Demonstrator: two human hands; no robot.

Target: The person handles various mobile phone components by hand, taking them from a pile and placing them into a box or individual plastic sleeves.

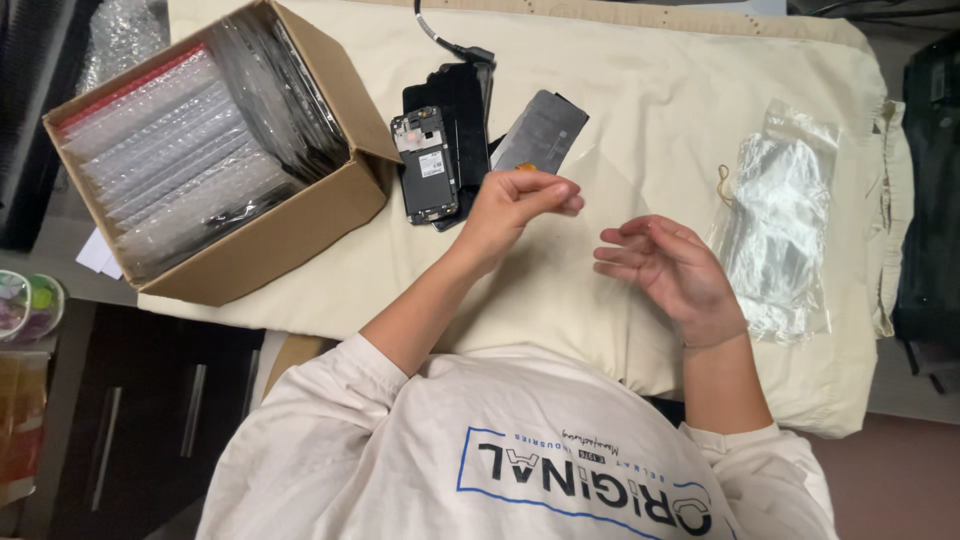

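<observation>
Head view: hands worked a clear film above the cloth.
Left hand (515, 205) pinched the film (590, 175) by one edge, keeping it off the phones (440, 150); right hand (665, 265) hung loose, grasping nothing.

Light's even and fairly bright from overhead on my feed, warm on the cream cloth (640, 110). Glare bounces off the clear plastic bag (780, 220) and the bubble-wrap sleeves in the cardboard box (300, 225). Soft shadows sit under both hands. Left and right edges go dim, nearly black. My focus is decent; fingertips look slightly smeared.
</observation>
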